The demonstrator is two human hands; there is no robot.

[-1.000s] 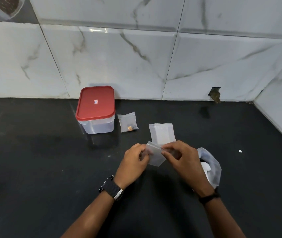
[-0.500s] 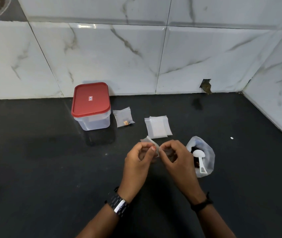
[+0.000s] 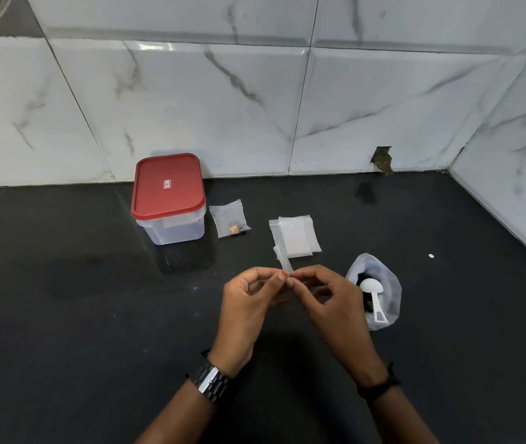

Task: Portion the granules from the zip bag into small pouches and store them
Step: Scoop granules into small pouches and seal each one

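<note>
Hands, left (image 3: 245,302) and right (image 3: 329,299), pinch one pouch (image 3: 282,261).

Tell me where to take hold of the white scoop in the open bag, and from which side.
Grip the scoop by its flat handle end, which pokes out over the zip bag's near rim. Come from the near side, from above: the bowl sits deeper in the bag against the dark granules, while the handle slopes up toward the person and is free.

One lidded tub (image 3: 168,200), one scoop (image 3: 373,298), one zip bag (image 3: 391,291), two hands, roughly four pouches.
</note>
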